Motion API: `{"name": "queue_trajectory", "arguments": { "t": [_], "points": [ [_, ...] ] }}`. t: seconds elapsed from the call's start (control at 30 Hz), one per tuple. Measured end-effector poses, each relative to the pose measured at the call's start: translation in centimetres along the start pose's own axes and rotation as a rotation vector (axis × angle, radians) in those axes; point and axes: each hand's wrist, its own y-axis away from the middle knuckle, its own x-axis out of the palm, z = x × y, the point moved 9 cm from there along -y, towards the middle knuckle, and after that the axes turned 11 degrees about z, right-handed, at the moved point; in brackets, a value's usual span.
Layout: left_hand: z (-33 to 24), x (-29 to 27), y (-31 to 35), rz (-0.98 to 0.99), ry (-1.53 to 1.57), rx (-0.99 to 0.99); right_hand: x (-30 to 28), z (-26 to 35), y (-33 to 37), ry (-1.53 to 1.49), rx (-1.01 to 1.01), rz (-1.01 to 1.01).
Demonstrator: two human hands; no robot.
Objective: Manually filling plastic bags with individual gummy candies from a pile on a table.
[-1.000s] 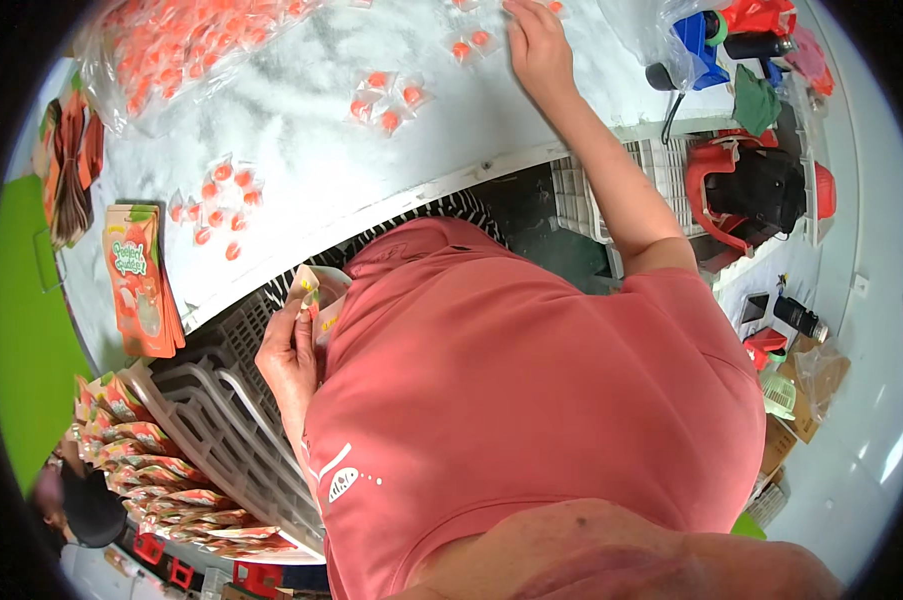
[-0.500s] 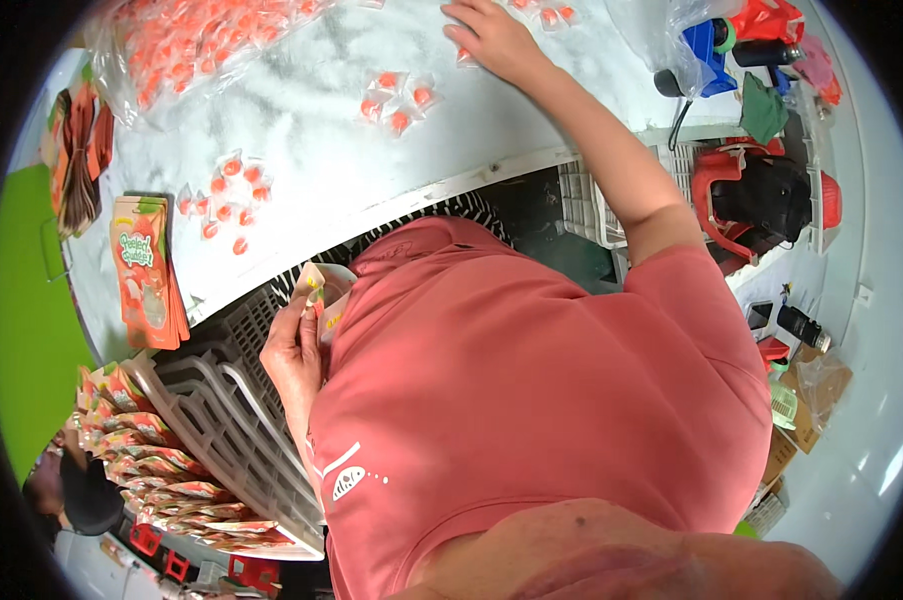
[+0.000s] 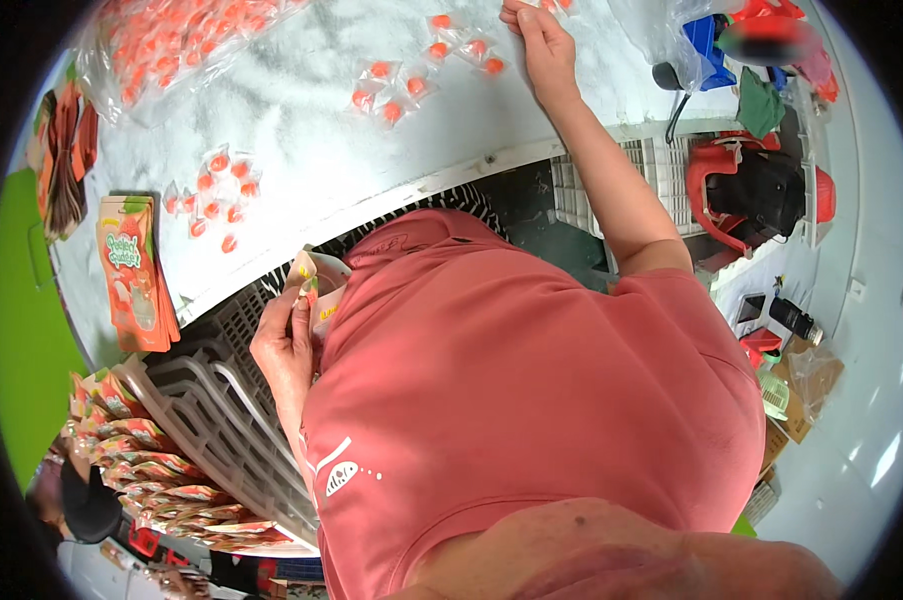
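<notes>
My left hand [image 3: 285, 342] is closed around an open printed pouch [image 3: 321, 285], holding it upright against my shirt below the table edge. My right hand [image 3: 547, 50] is at the far side of the table with its fingers curled in. Whatever they may hold is hidden. Right beside its fingertips lie a few wrapped orange-red candies [image 3: 561, 5]. To its left is a loose group of clear-wrapped candies [image 3: 478, 47], next to another small cluster [image 3: 392, 110]. Farther left, several more candies [image 3: 211, 208] lie spread on the white table [image 3: 321, 180].
A large clear bag of candies [image 3: 171, 60] lies at the far left. Flat orange pouches [image 3: 131, 270] are stacked near the left table edge. Filled pouches [image 3: 161, 470] stand in rows by a pale crate [image 3: 206, 420]. A red-and-black bag [image 3: 751, 195] sits on the right shelf.
My right hand has moved right and its spread fingers have curled in. Candies that were beneath or near it now lie uncovered to its left. My left hand keeps hold of the pouch.
</notes>
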Motion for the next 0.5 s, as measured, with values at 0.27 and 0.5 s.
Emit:
{"name": "queue_trajectory", "arguments": {
  "t": [0.27,0.5],
  "points": [
    [0.5,0.0,0.8,-0.013,0.015,-0.006,4.5,5.0,-1.3,0.169,-0.274,0.272],
    [-0.3,-0.2,1.0,-0.020,0.026,-0.008,9.2,3.5,-1.2,0.298,-0.241,0.611]
  ]
}}
